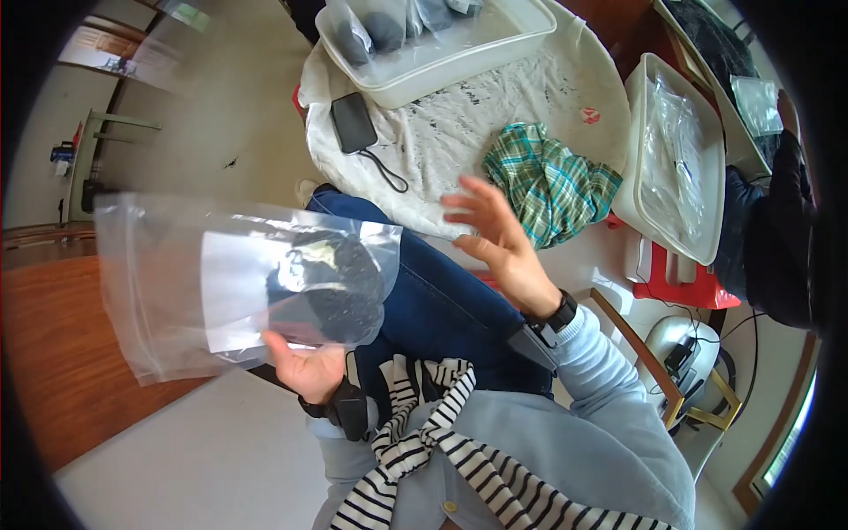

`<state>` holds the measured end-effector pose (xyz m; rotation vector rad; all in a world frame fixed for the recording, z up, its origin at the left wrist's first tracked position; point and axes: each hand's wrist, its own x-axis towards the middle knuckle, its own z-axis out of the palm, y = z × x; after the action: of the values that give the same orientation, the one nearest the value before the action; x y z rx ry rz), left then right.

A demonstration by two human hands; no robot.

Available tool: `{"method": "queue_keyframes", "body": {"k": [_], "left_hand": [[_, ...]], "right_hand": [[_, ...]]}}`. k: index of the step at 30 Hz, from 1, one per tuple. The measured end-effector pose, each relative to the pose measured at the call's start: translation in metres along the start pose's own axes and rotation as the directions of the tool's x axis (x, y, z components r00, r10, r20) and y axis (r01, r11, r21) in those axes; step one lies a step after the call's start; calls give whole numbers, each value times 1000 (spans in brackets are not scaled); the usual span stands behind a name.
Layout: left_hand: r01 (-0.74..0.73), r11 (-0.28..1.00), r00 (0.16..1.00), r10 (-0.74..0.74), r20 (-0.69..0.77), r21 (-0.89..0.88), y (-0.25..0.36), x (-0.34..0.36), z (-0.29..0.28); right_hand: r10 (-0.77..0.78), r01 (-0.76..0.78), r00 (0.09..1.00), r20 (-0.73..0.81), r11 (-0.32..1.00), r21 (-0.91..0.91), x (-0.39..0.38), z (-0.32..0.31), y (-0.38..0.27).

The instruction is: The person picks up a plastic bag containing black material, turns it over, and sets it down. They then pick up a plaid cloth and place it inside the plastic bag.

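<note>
My left hand (309, 371) grips the lower edge of a large clear plastic bag (159, 291), thumb on the near side and the other fingers hidden behind it. Inside the bag lie dark, rounded flat pieces (340, 305) and a white sheet of paper (231, 278). The bag spreads out over my lap toward the left, its wide end hanging above the wooden surface. Raised above my right thigh, my right hand (499, 243) holds nothing; its fingers are apart. It is nearest to a crumpled green checked cloth (552, 190).
Ahead stands a round table with a stained white cover (442, 132), bearing a dark phone (354, 122) with a strap and a white tub (442, 73) of bagged dark pieces. A second tub (634, 168) holds clear bags. At right, another person's hand touches a small clear bag (757, 104).
</note>
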<state>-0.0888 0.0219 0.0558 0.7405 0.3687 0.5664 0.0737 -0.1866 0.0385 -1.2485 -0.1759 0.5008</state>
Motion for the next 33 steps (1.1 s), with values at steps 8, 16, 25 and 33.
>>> {"method": "queue_keyframes", "body": {"k": [8,16,25,33], "left_hand": [[164,981,986,-165,4,-107,-21,2,11],[179,962,984,-169,62,-208,-12,-4,27],[163,971,983,-144,118,-172,-7,-9,14],[207,940,976,-178,125,-272,-4,-12,7]], "right_hand": [[259,-284,946,194,952,116,-8,5,12],[244,-273,941,235,956,102,-6,20,16],[221,-246,944,243,966,77,-17,14,33],[223,-244,957,187,965,97,-25,25,33]]}}
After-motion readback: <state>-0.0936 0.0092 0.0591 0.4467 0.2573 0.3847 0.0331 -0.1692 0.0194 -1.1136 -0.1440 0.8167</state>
